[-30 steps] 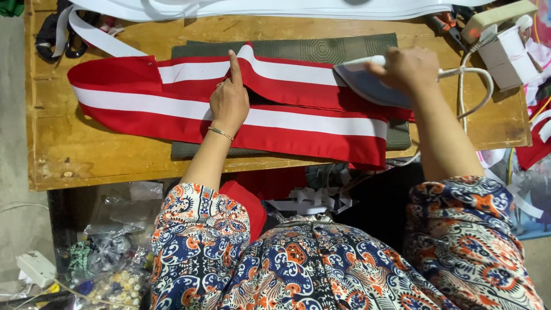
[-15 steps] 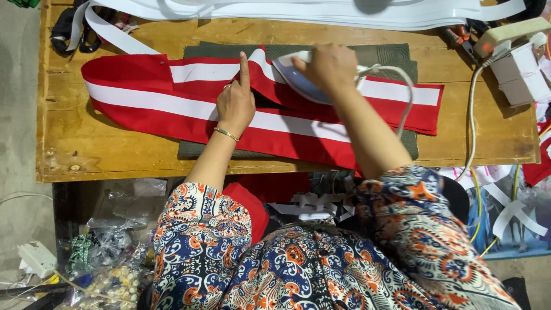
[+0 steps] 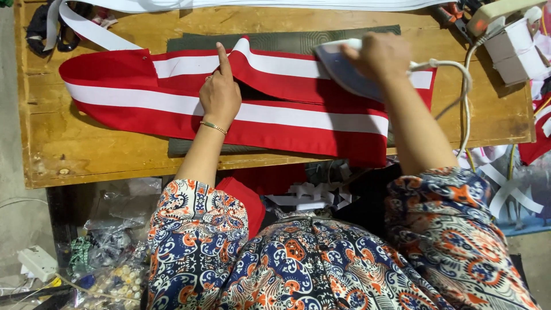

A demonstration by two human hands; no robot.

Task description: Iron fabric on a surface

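Head view, looking straight down: we saw our left hand (image 3: 220, 97) lying flat and open on a long red fabric band with white stripes (image 3: 172, 106), forefinger stretched away from us along a folded edge, pinning it down. Just to the right of that hand, our right hand (image 3: 381, 54) was closed around the handle of a pale electric iron (image 3: 344, 72), whose soleplate sat on the upper layer of the band. Compared with half a second before, the iron stood further right of the pinning hand, which suggested a pressing stroke running along the fold. Under the band lay a dark green pad (image 3: 298, 40) on a worn wooden table (image 3: 86, 155). A white cord (image 3: 462, 97) looped from the iron past the right wrist. Beyond both hands lay white strips (image 3: 258, 4).
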